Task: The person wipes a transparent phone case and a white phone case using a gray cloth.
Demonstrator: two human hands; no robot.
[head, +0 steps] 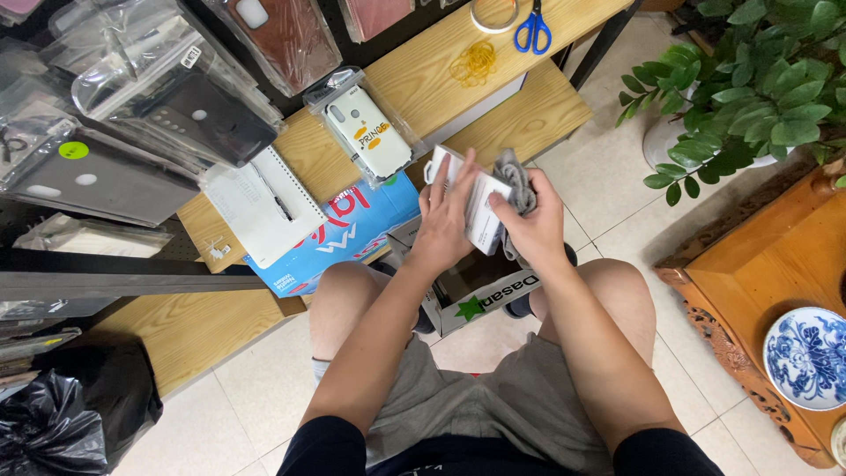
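Note:
I sit with both hands raised over an open cardboard box (458, 295) between my knees. My left hand (445, 216) lies flat against a small white box (483, 220), fingers spread along its side. My right hand (529, 220) pinches the same white box at its right edge and also holds a grey cloth (515, 181) bunched behind it. A phone case in a clear bag (366, 132) hangs just to the left of my hands.
Hanging bagged phone cases (167, 97) fill the upper left. A wooden shelf (520, 115) carries a spiral notebook with pen (264, 207), a blue box (348, 238), rubber bands (474, 63), tape and blue scissors (532, 31). A plant (758, 88), carved wooden table (775, 256) and blue-white plate (806, 357) stand right.

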